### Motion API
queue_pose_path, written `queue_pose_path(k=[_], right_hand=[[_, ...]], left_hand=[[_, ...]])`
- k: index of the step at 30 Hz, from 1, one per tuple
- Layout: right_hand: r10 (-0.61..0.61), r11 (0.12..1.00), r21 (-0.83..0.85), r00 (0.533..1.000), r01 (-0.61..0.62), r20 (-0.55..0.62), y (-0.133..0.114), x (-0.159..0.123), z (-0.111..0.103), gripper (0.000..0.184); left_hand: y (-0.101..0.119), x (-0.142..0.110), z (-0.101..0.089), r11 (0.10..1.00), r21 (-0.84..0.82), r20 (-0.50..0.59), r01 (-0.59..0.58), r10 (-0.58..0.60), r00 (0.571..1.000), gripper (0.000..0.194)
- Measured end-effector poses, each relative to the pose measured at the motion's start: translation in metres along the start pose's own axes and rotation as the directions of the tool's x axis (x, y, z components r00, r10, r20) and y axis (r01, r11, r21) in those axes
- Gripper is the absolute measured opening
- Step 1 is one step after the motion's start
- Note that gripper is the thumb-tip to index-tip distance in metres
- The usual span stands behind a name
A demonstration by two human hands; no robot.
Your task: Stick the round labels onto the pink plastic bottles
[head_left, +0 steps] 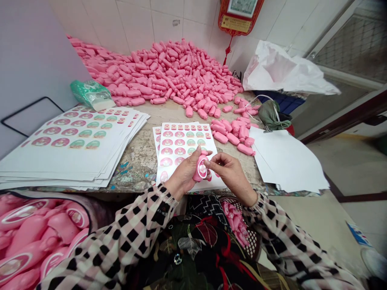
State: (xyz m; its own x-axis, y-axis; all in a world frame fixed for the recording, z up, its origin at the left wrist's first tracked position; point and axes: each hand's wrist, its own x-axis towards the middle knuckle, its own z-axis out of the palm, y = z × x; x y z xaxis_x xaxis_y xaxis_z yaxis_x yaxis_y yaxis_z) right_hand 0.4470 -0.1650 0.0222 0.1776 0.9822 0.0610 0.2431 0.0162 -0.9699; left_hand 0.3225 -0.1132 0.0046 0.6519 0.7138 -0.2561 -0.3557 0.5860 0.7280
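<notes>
My left hand (185,172) is closed around a small pink plastic bottle (200,168), held upright just above the near edge of a sticker sheet (181,147). My right hand (227,169) is beside it, fingertips pinched against the bottle's front where an oval sticker shows. The sticker sheet lies on the table (142,157) with rows of round pink and green labels. A small group of pink bottles (234,135) lies just beyond my right hand.
A huge heap of pink bottles (169,76) covers the back of the table. A thick stack of sticker sheets (75,141) lies left, blank white sheets (284,159) right. Labelled pink bottles (36,237) fill a container at lower left. A white bag (281,70) sits at the back right.
</notes>
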Motion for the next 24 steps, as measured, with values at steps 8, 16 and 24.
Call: queue_pose_path(k=[8, 16, 24], right_hand=[[0.004, 1.0, -0.005, 1.0, -0.004, -0.026, 0.0017, -0.0006, 0.0005, 0.026], [0.015, 1.0, 0.0, 0.999, -0.015, -0.033, -0.0022, -0.0023, 0.0016, 0.026], [0.001, 1.0, 0.006, 0.999, -0.001, -0.05, -0.0006, -0.0026, 0.0025, 0.026]], left_hand=[[-0.0015, 0.0021, 0.0008, 1.0, -0.005, -0.005, -0.011, 0.011, 1.0, 0.049], [-0.0013, 0.0019, 0.0044, 0.999, -0.036, -0.028, 0.006, -0.007, 1.0, 0.047], [-0.0014, 0.0015, 0.0056, 0.996, -0.09, -0.03, 0.024, -0.026, 0.999, 0.05]])
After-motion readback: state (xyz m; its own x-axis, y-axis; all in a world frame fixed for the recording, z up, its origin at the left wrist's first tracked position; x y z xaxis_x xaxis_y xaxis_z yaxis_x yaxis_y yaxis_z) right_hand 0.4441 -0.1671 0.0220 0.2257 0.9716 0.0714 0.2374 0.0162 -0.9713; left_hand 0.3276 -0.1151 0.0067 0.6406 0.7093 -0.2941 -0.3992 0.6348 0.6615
